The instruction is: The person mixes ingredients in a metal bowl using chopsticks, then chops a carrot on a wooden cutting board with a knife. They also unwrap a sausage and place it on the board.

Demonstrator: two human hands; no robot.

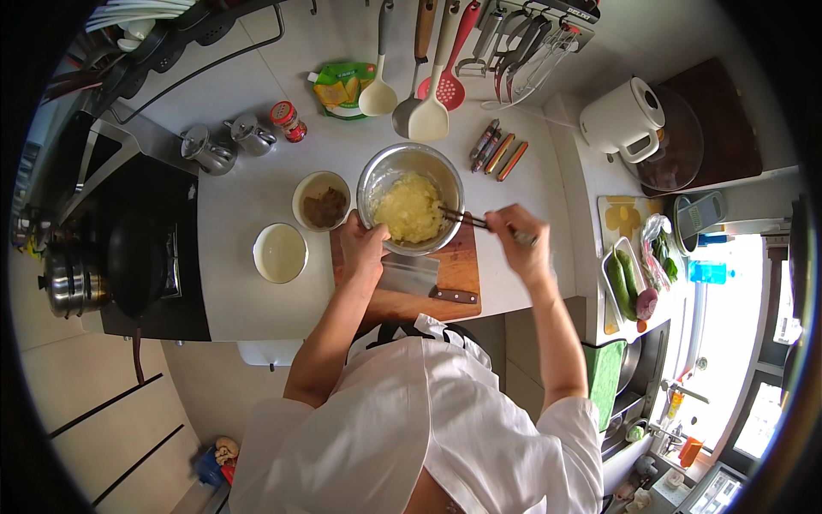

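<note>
My left hand [363, 244] grips the lower left rim of a stainless steel mixing bowl [452, 168]. In the bowl lies a lumpy, pale yellow mash [408, 205]. My right hand [521, 241] holds dark chopsticks [472, 220], their tips in the mash at its right side. Below the bowl, a wooden cutting board [385, 307] carries a cleaver [411, 275] with a riveted dark handle. To the left of my left hand are a bowl with a brown filling-like food [325, 207] and a white bowl [280, 253] holding something pale that I cannot make out.
A black gas stove [170, 321] with a dark wok [136, 266] is at left. Metal pots [209, 150] and a red-lidded jar [289, 122] stand behind. Ladles and a spatula [429, 122] hang above the bowl. Wrapped sticks [512, 160] lie right; a cucumber tray [610, 289] sits farther right.
</note>
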